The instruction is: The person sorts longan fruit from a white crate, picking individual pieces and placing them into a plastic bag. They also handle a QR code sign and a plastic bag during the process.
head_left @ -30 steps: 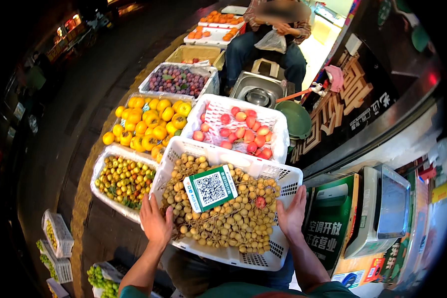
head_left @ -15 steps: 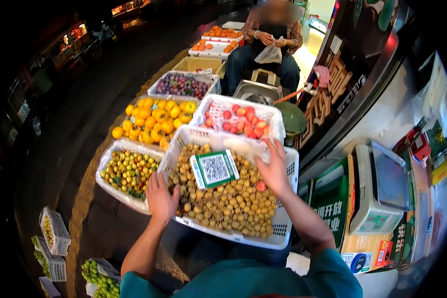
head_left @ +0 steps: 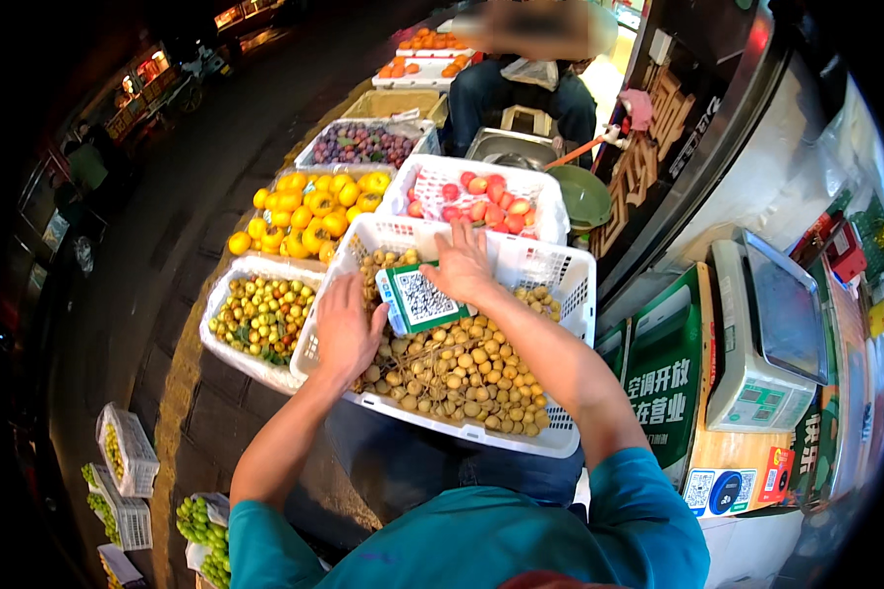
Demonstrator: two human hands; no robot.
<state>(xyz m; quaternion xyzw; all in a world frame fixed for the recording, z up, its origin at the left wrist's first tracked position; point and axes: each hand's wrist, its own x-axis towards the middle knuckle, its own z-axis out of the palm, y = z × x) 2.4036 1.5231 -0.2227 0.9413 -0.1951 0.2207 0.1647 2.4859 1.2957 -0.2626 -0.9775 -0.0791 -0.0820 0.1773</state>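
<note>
A white perforated plastic crate (head_left: 550,257) of longans (head_left: 462,368) stands tilted in front of me. On the fruit lies a green-and-white card (head_left: 424,297) with a square code. My left hand (head_left: 346,329) is open at the crate's left side, over the fruit, its fingers stretched forward near the card's left edge. My right hand (head_left: 462,265) reaches across the crate, fingers apart, at the card's upper right corner and partly covering it. The contact under both palms is hidden.
Around the crate stand boxes of jujubes (head_left: 263,319), yellow persimmons (head_left: 309,211), plums (head_left: 361,145) and red fruit (head_left: 486,203). A person (head_left: 521,93) sits beyond, near a metal basin (head_left: 516,147). At right a weighing scale (head_left: 761,339) rests on a wooden counter.
My right hand has moved left from the crate's right side to the card. My left hand has shifted inward. The card sits slightly higher, and a red fruit among the longans no longer shows.
</note>
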